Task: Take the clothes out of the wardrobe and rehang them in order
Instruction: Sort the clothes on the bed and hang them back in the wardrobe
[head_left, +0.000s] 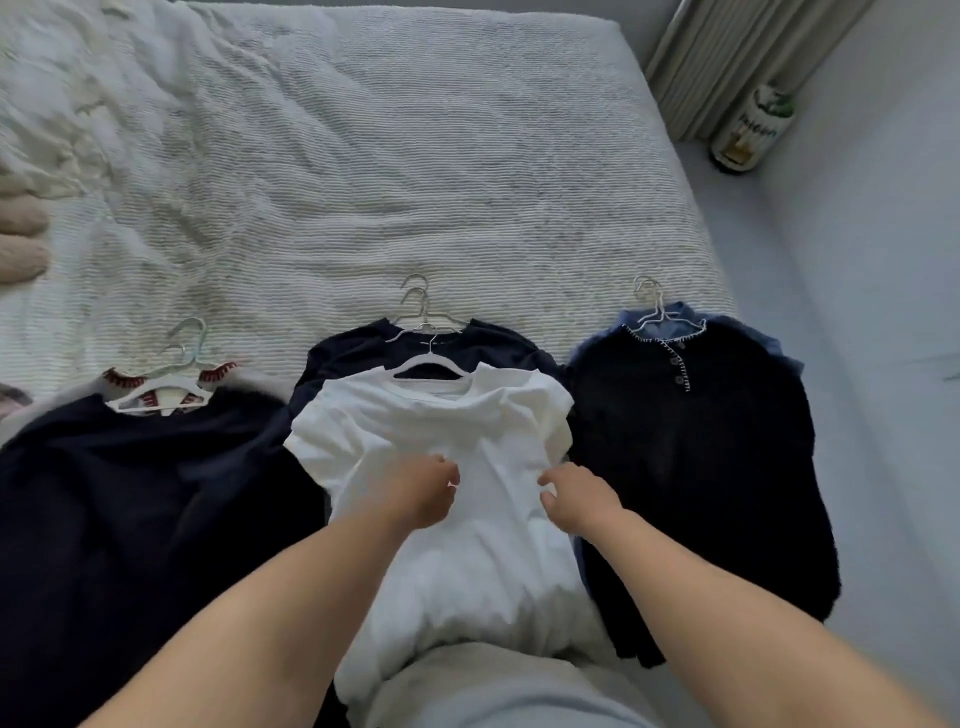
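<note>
Three piles of clothes on hangers lie side by side along the near edge of a bed (395, 171). In the middle, a white T-shirt (447, 415) on a white hanger (430, 365) lies over a dark navy top (353, 353). My left hand (423, 488) and my right hand (574, 496) rest on the white T-shirt's chest, fingers curled into the fabric. On the left lies a navy garment (135, 499) over a piece with red trim (122, 378). On the right, a dark buttoned cardigan (696, 441) covers a blue denim piece (639, 318).
A ribbed white bedspread covers the bed, with a rumpled white duvet (57, 88) at the far left. Beige plush shapes (21, 244) sit at the left edge. A pale curtain (727, 57) and a small potted plant (748, 132) stand on the floor at the right.
</note>
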